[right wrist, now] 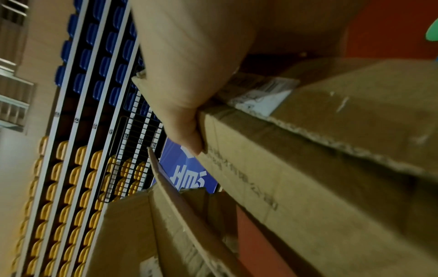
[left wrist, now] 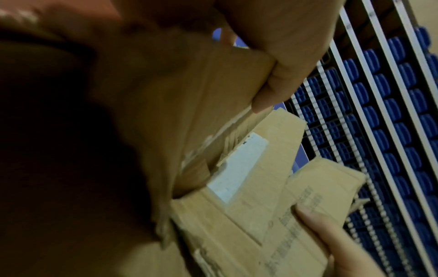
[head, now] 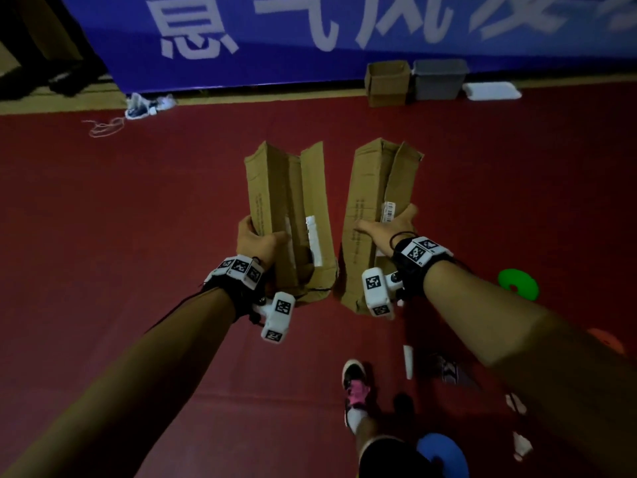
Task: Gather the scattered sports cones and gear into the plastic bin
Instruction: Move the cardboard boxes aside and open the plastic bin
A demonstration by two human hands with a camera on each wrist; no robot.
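Above the dark red sports floor (head: 138, 236), two long brown cardboard boxes are held side by side, both with torn flaps at their far ends. The left hand (head: 256, 241) grasps the near end of the left cardboard box (head: 275, 201), thumb on top and fingers curled under its edge; the left wrist view shows those fingers (left wrist: 279, 78) clamped over the cardboard edge, with a white label (left wrist: 237, 166) on the neighbouring box. The right hand (head: 389, 225) grasps the right cardboard box (head: 368, 188) from above, fingers spread across its top and wrapped over the side beside a white barcode sticker (head: 388, 211); in the right wrist view the thumb (right wrist: 187, 131) presses against the box's corner. The two boxes sit just apart, not touching. Along the far edge of the floor, against the blue banner with white characters (head: 310, 36), stands the grey plastic bin (head: 438, 79), with a small open cardboard carton (head: 387, 82) touching its left side and a white lid (head: 491, 90) lying just to its right. Near the right edge of the floor lie a green flat disc cone (head: 518, 283) and an orange disc cone (head: 608, 339), and a blue disc cone (head: 443, 453) lies at the near edge beside the person's pink-and-black shoe (head: 356, 384). A tangled cord (head: 103, 127) and a crumpled white item (head: 148, 105) rest at the far left.
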